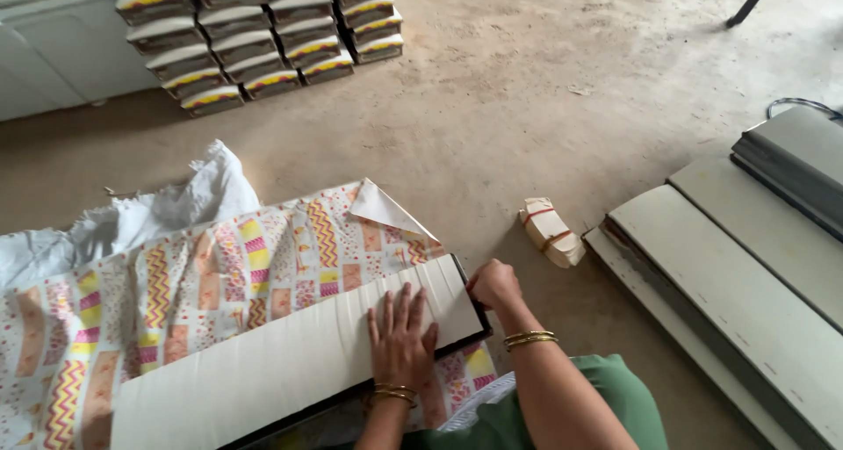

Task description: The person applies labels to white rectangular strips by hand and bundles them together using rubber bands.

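Green cloth (606, 397) over my lap sits closest to the lens, with both forearms reaching out past it, each wearing gold bangles (529, 338). My left hand (400, 334) lies flat, fingers spread, pressing on the white board (290, 353), so its grip is wide and holds nothing. My right hand (494, 285) curls at the board's right-hand edge, its grip narrow, fingertips pinching that edge near the dark border. I see the board lying across a patterned paper sheet (176, 292) spread on the concrete floor (527, 108), one corner of the sheet folded over to show white. Just beside my right hand, a small banded bundle (551, 231) rests on the floor. Grey panels (738, 283) lie to the right, and stacked boxes (263, 37) stand well apart at the far side.
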